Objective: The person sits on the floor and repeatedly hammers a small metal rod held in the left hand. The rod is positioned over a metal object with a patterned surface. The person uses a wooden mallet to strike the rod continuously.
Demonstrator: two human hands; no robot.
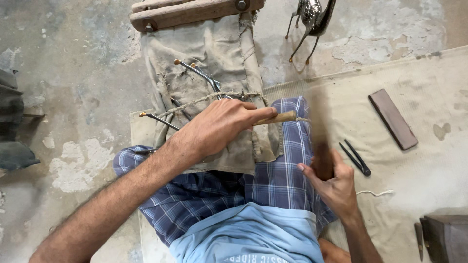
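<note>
Right hand (331, 180) clamped around a dark, motion-blurred wooden handle (321, 156), upright beside the checked knee. Left hand (219, 127) closed on a pale wooden-handled tool (278, 117), pressed onto dirty canvas cloth (214, 58). Just right of the right hand: black metal dividers (356, 157). Farther right: brown rectangular sharpening stone (392, 119).

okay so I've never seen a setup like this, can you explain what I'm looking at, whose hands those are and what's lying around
One camera, worn on a person's head, looks down at their own lap and hands. They sit on a cloth sheet on a rough floor. The left hand grips a wooden-handled tool over a canvas roll of metal tools. The right hand holds a dark wooden handle, blurred with motion. Nearby lie a flat dark stone, black pincers and a shiny metal bird figure.
</note>
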